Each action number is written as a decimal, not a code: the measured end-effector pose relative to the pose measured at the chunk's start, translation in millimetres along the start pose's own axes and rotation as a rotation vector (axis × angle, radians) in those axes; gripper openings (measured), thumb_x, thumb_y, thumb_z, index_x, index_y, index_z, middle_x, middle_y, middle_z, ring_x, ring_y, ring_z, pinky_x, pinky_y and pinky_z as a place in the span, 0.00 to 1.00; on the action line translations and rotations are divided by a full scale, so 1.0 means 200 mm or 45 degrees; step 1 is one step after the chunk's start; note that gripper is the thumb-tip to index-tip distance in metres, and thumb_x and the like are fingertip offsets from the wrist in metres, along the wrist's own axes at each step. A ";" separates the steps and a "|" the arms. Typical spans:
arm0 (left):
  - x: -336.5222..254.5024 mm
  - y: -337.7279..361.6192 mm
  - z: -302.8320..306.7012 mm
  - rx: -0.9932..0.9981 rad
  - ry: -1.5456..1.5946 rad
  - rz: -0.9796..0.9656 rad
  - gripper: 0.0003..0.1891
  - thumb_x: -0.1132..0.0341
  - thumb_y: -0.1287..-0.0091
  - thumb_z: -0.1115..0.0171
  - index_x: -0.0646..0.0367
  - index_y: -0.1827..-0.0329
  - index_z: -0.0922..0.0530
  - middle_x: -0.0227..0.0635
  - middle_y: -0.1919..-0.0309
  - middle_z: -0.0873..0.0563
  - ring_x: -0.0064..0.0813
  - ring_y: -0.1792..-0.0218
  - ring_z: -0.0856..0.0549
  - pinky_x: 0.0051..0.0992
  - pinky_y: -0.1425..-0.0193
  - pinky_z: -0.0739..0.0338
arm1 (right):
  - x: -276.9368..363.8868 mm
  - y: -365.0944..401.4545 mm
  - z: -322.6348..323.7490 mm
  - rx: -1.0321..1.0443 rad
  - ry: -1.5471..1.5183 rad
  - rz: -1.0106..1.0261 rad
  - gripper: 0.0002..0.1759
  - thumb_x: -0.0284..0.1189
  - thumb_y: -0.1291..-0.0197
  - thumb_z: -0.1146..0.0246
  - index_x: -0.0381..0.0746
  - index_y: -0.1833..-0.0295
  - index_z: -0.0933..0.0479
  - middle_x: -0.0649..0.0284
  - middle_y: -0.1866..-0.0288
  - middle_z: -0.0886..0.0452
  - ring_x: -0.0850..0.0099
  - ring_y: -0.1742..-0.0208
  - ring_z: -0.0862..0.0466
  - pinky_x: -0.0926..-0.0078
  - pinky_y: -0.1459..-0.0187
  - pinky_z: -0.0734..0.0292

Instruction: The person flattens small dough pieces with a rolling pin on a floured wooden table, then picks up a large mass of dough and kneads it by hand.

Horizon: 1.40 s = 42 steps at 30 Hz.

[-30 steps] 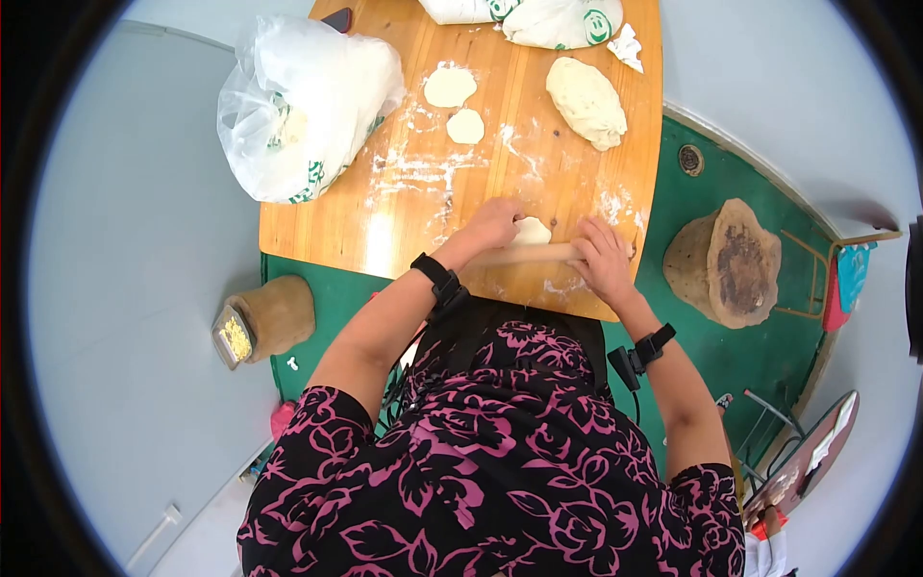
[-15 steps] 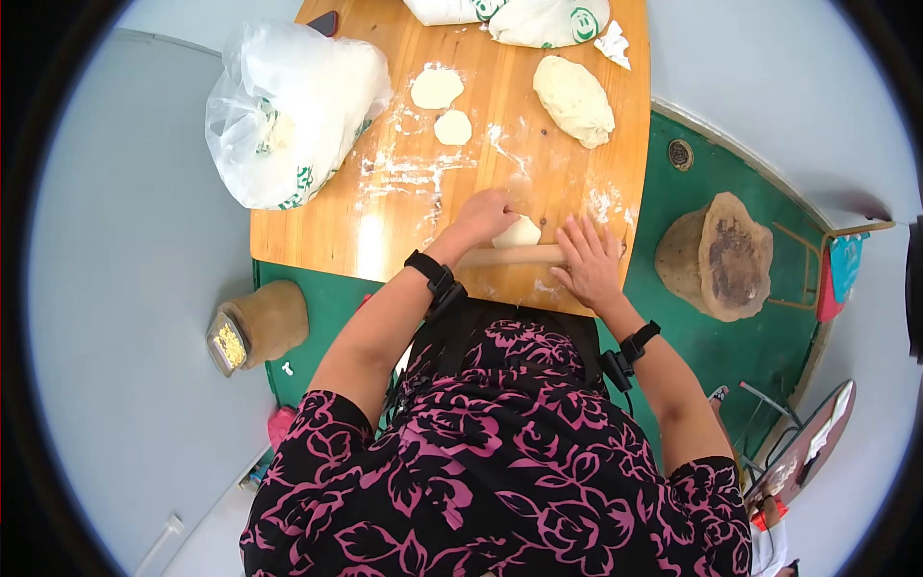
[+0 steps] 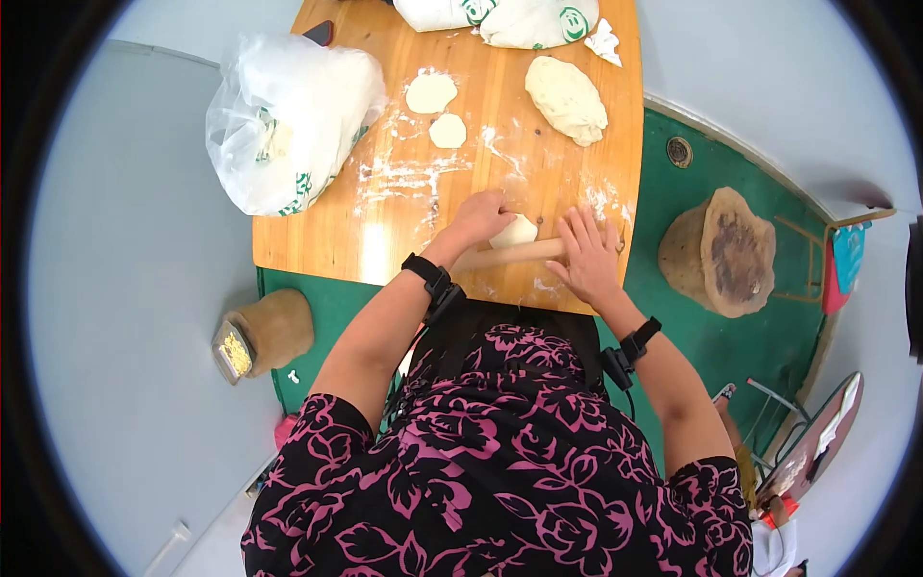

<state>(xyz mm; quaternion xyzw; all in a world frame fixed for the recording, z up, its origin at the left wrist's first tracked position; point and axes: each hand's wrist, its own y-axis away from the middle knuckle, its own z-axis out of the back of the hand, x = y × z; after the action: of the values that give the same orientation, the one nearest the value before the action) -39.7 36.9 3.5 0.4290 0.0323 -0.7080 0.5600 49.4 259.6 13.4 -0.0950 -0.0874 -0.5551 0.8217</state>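
Note:
A small flat piece of dough [image 3: 516,231] lies near the front edge of the wooden table. My left hand [image 3: 481,219] is closed at its left side, fingertips pinching its edge. Just in front of the dough is a wooden rolling pin [image 3: 519,254], slightly tilted, its left end partly behind my left forearm. My right hand [image 3: 586,255] lies flat with fingers stretched over the pin's right end. Farther up the table are two flattened dough rounds, a larger one [image 3: 431,93] and a smaller one [image 3: 448,131]. A big dough lump [image 3: 567,100] rests at the right.
White flour [image 3: 409,173] streaks the table [image 3: 317,240]. A plastic bag [image 3: 298,125] stands at the left, more bags [image 3: 538,21] at the far edge with a crumpled tissue [image 3: 604,42]. Wooden stumps [image 3: 735,255] stand on the green floor, one [image 3: 279,327] beside a container of yellow bits [image 3: 234,354].
The rolling pin has tilted slightly, its right end now higher, with my right hand still on it. My left hand stays at the dough's edge. The whole view has shifted a little.

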 end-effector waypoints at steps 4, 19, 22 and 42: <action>-0.03 -0.01 0.05 0.092 -0.002 0.063 0.12 0.61 0.44 0.39 0.61 0.69 0.18 0.44 0.71 0.16 0.40 0.70 0.17 0.34 0.65 0.25 | -0.04 -0.29 -0.04 -0.039 0.134 -0.175 0.35 0.53 0.42 0.46 0.41 0.35 0.34 0.53 0.30 0.38 0.59 0.28 0.42 0.44 0.35 0.52; 0.01 0.04 0.15 -0.123 0.085 0.220 0.12 0.62 0.42 0.41 0.64 0.70 0.19 0.46 0.70 0.16 0.46 0.65 0.18 0.37 0.59 0.24 | -0.05 -0.43 -0.09 -0.178 0.094 -0.303 0.32 0.51 0.42 0.45 0.41 0.38 0.31 0.50 0.32 0.37 0.57 0.29 0.41 0.43 0.36 0.50; 0.05 0.08 0.14 -0.376 0.024 0.029 0.12 0.63 0.43 0.39 0.63 0.63 0.18 0.46 0.68 0.17 0.41 0.65 0.17 0.34 0.59 0.23 | -0.06 -0.38 -0.11 -0.235 0.036 -0.227 0.32 0.50 0.44 0.42 0.40 0.40 0.30 0.50 0.33 0.37 0.56 0.30 0.40 0.47 0.36 0.48; -0.01 0.35 0.10 -0.671 0.384 0.280 0.09 0.63 0.44 0.35 0.60 0.67 0.20 0.41 0.75 0.21 0.39 0.68 0.19 0.33 0.63 0.25 | -0.16 -0.19 -0.05 -0.147 -0.111 0.203 0.22 0.38 0.52 0.32 0.39 0.53 0.27 0.57 0.44 0.27 0.60 0.40 0.30 0.60 0.42 0.37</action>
<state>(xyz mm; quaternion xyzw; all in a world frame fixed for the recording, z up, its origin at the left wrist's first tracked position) 6.1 2.1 48.9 0.3702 0.2504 -0.5392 0.7138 2.7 272.6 -1.5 -0.1729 -0.0830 -0.4875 0.8518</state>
